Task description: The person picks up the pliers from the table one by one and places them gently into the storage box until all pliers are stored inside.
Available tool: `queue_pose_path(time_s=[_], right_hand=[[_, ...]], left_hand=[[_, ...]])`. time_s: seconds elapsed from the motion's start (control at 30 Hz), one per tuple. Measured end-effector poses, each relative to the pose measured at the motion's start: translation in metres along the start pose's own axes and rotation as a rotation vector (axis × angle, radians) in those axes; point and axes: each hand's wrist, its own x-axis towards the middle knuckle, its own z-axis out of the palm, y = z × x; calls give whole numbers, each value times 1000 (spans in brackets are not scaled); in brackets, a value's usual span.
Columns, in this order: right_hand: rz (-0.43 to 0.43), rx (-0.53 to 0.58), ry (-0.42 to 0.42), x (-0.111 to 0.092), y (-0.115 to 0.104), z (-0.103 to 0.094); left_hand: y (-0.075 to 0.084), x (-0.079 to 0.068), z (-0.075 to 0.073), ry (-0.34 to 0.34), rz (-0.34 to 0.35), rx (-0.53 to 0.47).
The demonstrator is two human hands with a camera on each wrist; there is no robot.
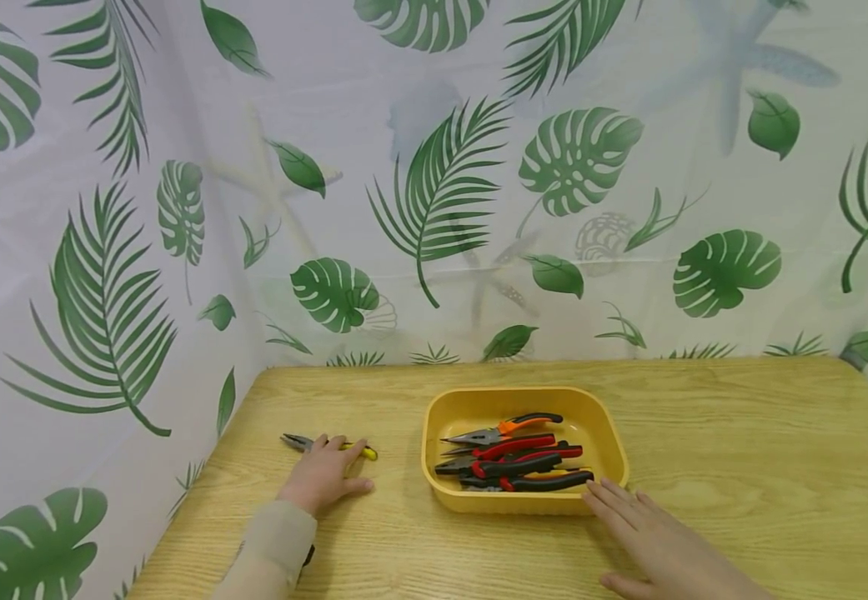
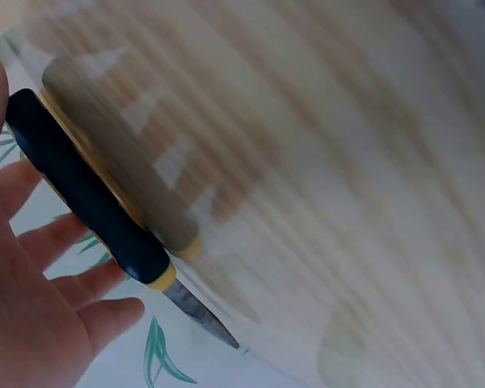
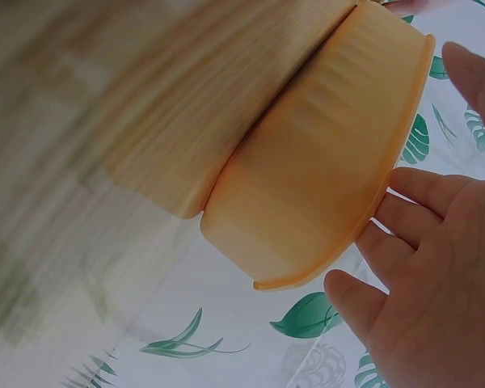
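Observation:
A pair of pliers (image 1: 297,442) with dark and yellow handles lies on the table, left of the yellow bin. My left hand (image 1: 323,477) is over its handles with the fingers spread. In the left wrist view, those fingers extend beyond the dark handle of the pliers (image 2: 85,190) without curling round it. Several pliers (image 1: 516,454) with red, black and orange handles are heaped inside the yellow bin (image 1: 516,503). At the bin's front right corner is my right hand (image 1: 651,537), its straight fingertips right at the rim of the bin (image 3: 307,145).
Light wood covers the table (image 1: 741,467), with its far edge against a white curtain (image 1: 629,50) printed with green leaves. The same leafy curtain runs along the left side.

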Motion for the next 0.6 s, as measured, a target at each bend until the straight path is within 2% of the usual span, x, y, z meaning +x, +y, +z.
queue_pose_path(time_s=[0.27, 0.6], right_hand=[[15, 18, -23, 0, -1, -1], [-18, -10, 32, 1, 2, 1]], left_hand=[[14, 6, -2, 32, -79, 19], [21, 14, -1, 36, -183, 17]])
